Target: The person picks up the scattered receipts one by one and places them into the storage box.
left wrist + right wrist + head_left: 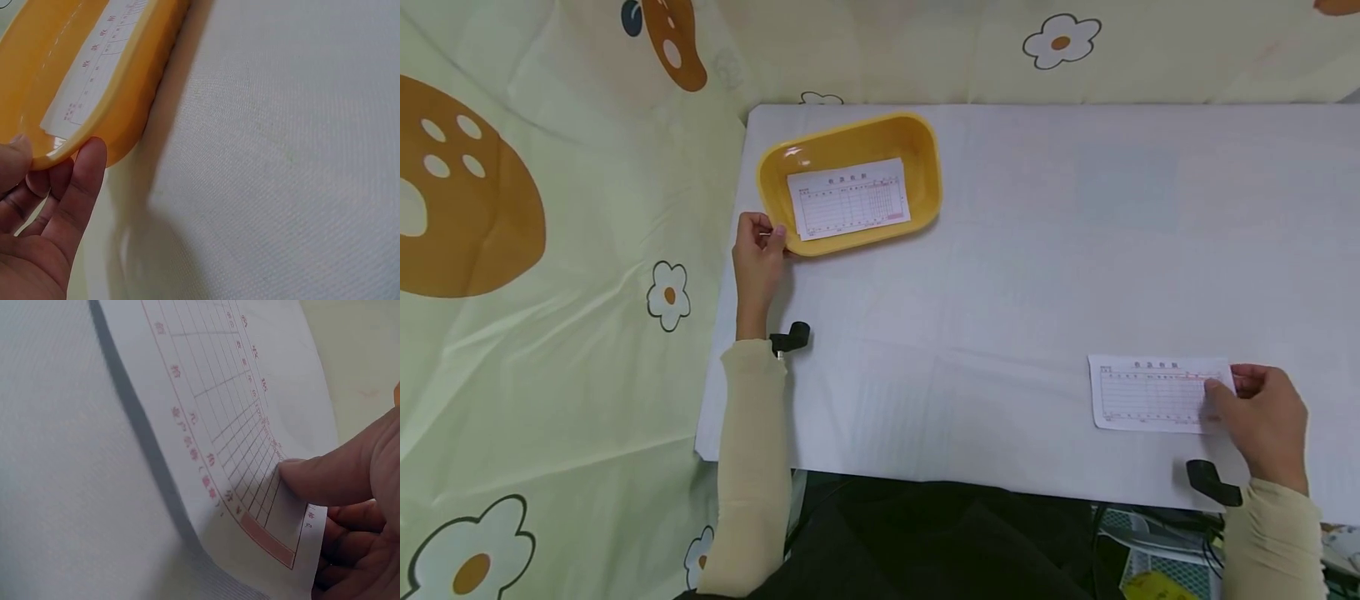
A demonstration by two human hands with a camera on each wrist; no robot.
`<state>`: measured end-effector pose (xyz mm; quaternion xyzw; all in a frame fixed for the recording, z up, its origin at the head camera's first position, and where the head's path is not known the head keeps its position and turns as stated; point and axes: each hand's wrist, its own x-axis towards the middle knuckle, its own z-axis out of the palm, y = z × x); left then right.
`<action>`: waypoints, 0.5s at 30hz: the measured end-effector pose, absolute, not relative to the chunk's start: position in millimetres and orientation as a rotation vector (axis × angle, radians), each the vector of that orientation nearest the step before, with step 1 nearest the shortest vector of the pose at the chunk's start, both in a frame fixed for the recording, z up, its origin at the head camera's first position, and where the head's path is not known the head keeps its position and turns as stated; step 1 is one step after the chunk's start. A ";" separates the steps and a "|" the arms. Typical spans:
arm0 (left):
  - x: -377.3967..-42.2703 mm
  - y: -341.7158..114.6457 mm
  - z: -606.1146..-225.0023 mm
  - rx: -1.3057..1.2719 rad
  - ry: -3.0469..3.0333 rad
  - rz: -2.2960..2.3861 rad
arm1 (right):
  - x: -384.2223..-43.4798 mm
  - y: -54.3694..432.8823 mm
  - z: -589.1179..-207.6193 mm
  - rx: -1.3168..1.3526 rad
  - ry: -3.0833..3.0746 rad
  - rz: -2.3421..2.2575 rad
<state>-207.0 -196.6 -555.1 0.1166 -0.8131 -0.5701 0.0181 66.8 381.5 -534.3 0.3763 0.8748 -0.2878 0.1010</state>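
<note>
My left hand pinches the near left corner of a yellow plastic tray, thumb over the rim and fingers beneath it in the left wrist view. Inside the tray lies a printed receipt slip with a ruled table on it. Far to the right, my right hand grips another receipt slip by its right end. Its thumb presses on the printed face while the other fingers are behind the paper. In the right wrist view this slip bends a little and casts a shadow on the table.
A white cloth covers the table. Pale green curtain fabric with flower prints hangs at the left and back. Below the table's near edge at right are a basket and cables. Each wrist carries a black camera mount.
</note>
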 end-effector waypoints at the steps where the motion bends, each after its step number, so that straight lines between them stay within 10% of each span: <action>1: -206.9 -196.8 -555.3 0.354 -2.519 -1.771 | 66.6 381.5 -534.5 1.109 2.594 -0.837; 15: -205.6 -195.5 -554.6 0.332 -2.491 -1.793 | 62.8 379.7 -529.7 1.232 2.590 -0.931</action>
